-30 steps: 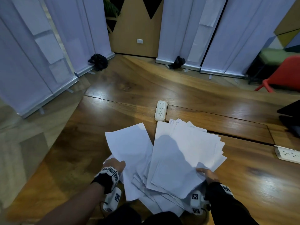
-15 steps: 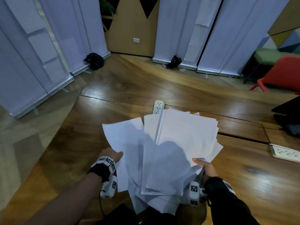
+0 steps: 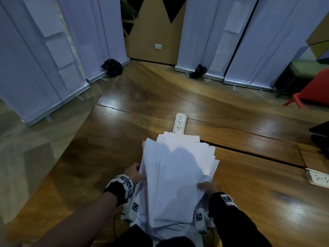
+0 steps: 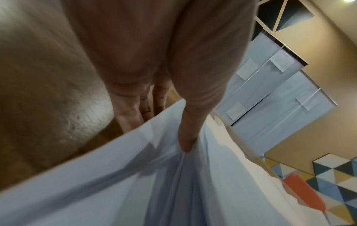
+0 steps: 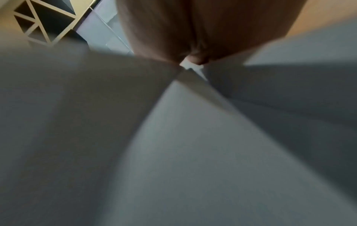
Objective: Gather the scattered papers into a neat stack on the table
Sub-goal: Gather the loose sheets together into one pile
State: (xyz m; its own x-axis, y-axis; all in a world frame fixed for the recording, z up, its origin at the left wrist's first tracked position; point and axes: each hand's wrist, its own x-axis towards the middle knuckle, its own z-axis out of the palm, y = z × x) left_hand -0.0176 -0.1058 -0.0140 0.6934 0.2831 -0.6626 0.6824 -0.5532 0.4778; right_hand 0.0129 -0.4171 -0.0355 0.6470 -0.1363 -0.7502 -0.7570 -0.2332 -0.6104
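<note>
Papers (image 3: pixel 179 177): a loose bundle at lower centre of the head view, over the counter (image 3: pixel 249 184), long axis running up-frame. Flanked closely by left hand (image 3: pixel 134 172) and right hand (image 3: pixel 207 187); both sets of fingers are clamped on the bundle's side edges. Edges fanned, unsquared.

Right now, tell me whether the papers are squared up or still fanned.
Still fanned. The papers sit in one pile between the left hand and right hand, but corners stick out unevenly at the far and right edges.

white banners (image 3: pixel 204 32), red chair (image 3: pixel 315 90), wooden wall (image 3: pixel 156 29)
</note>
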